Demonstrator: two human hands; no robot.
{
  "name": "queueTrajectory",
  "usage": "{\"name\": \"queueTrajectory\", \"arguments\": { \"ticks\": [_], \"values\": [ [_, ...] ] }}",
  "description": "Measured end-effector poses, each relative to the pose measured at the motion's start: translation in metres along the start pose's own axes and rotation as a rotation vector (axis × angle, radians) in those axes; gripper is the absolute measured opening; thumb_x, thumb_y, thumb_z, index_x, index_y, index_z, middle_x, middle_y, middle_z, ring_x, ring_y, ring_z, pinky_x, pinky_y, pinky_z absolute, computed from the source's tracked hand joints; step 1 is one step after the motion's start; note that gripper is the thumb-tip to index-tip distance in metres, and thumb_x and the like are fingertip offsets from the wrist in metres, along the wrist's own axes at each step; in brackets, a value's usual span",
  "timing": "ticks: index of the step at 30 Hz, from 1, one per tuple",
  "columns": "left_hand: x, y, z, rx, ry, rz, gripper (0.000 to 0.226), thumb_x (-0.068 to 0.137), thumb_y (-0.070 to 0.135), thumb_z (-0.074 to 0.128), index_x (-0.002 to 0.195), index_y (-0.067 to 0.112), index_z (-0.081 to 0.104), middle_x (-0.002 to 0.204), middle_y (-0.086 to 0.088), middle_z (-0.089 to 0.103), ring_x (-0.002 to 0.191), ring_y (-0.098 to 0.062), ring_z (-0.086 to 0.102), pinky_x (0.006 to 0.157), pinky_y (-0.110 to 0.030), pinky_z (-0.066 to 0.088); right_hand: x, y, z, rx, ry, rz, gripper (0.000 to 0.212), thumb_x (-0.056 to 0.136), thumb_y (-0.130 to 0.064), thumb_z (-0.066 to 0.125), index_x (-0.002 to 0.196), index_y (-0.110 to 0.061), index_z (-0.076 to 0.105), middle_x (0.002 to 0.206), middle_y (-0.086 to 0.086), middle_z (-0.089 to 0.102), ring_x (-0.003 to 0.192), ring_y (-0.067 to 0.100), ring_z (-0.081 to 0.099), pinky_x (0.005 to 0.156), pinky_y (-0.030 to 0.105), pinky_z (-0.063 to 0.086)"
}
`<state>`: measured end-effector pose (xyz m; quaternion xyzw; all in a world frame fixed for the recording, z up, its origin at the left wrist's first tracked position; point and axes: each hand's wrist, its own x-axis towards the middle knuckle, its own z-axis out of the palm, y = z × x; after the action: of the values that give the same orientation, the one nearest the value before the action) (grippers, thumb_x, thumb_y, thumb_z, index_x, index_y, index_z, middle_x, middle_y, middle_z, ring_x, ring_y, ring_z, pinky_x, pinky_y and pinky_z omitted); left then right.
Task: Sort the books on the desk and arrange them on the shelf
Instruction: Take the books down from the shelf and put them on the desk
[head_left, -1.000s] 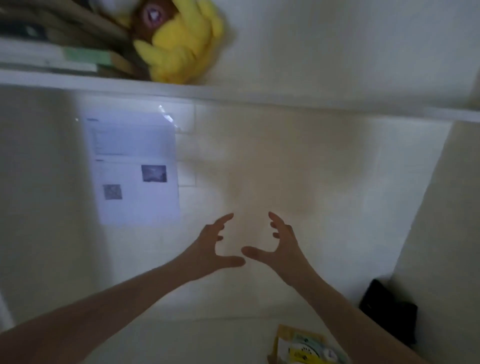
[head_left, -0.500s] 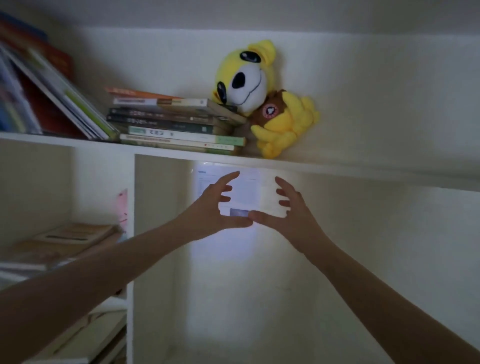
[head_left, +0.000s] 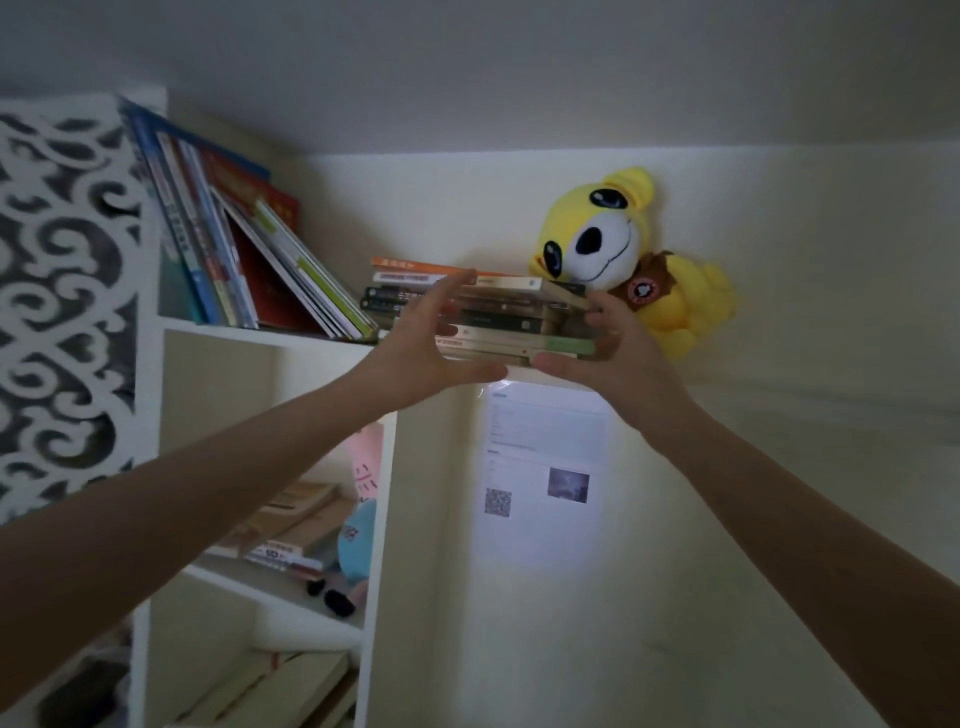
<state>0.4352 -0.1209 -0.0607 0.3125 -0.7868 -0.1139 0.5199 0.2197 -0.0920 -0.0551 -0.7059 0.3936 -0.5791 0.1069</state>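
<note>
While both forearms extended upward, the left hand (head_left: 431, 343) and right hand (head_left: 615, 358) were spread wide, each grip empty, thumbs low, fingers high. Directly between and beyond them lay the flat book stack (head_left: 506, 322) on the top shelf (head_left: 234, 330), long axis left-right, equally near both.

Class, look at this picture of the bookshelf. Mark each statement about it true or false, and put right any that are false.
1. A stack of books lies flat on the top shelf, next to a yellow plush toy. True.
2. The books left of the stack stand straight upright. False: they lean at a slant.
3. The left hand and the right hand are both raised to the stack. True.
4. The printed sheet on the wall hangs above the top shelf. False: it hangs below it.
</note>
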Motion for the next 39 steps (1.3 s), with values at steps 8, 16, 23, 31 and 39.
{"name": "queueTrajectory", "arguments": {
  "ticks": [8, 16, 23, 31, 39],
  "values": [
    [0.021, -0.009, -0.030, -0.184, -0.052, -0.200, 0.094, 0.076, 0.017, 0.077, 0.149, 0.026, 0.019, 0.138, -0.003, 0.042, 0.115, -0.017, 0.052, 0.087, -0.023, 0.048, 0.050, -0.013, 0.016, -0.663, 0.059, -0.101, 0.101, 0.069, -0.039, 0.084, 0.151, -0.026, 0.025, 0.150, 0.006, 0.028, 0.137, 0.029, 0.020, 0.111, 0.039, 0.021],
    [0.064, -0.005, -0.027, -0.503, -0.021, -0.370, 0.105, 0.079, 0.018, 0.075, 0.151, 0.035, 0.000, 0.144, -0.013, 0.040, 0.116, -0.029, 0.057, 0.089, -0.039, 0.054, 0.101, -0.004, 0.034, -0.487, -0.055, -0.122, 0.064, 0.076, -0.017, 0.081, 0.134, -0.024, 0.054, 0.124, 0.000, 0.063, 0.112, 0.020, 0.060, 0.095, 0.043, 0.049],
    [0.073, -0.003, -0.028, -0.784, 0.066, -0.464, 0.110, 0.082, 0.020, 0.073, 0.148, 0.039, -0.014, 0.129, -0.019, 0.050, 0.099, -0.036, 0.065, 0.074, -0.044, 0.059, 0.084, -0.003, 0.034, -0.425, 0.036, -0.208, 0.045, 0.086, -0.023, 0.072, 0.128, -0.034, 0.061, 0.119, -0.008, 0.068, 0.109, 0.012, 0.060, 0.096, 0.039, 0.049],
    [0.078, -0.014, -0.012, -0.806, 0.230, -0.464, 0.090, 0.082, 0.002, 0.067, 0.149, 0.021, 0.010, 0.107, -0.022, 0.065, 0.079, -0.025, 0.068, 0.064, -0.037, 0.059, 0.022, -0.043, 0.057, -0.678, -0.127, -0.302, 0.094, 0.072, -0.044, 0.079, 0.149, -0.039, 0.027, 0.112, -0.011, 0.046, 0.111, 0.011, 0.044, 0.083, 0.022, 0.034],
    [0.061, -0.013, -0.030, -0.729, 0.215, -0.479, 0.102, 0.082, -0.003, 0.067, 0.149, 0.021, -0.005, 0.087, -0.006, 0.059, 0.067, -0.018, 0.066, 0.050, -0.033, 0.056, 0.067, -0.030, -0.008, -0.703, 0.079, -0.220, 0.068, 0.086, -0.054, 0.060, 0.146, -0.028, 0.040, 0.150, 0.000, 0.040, 0.137, 0.021, 0.033, 0.113, 0.040, 0.029]
  ]
}}
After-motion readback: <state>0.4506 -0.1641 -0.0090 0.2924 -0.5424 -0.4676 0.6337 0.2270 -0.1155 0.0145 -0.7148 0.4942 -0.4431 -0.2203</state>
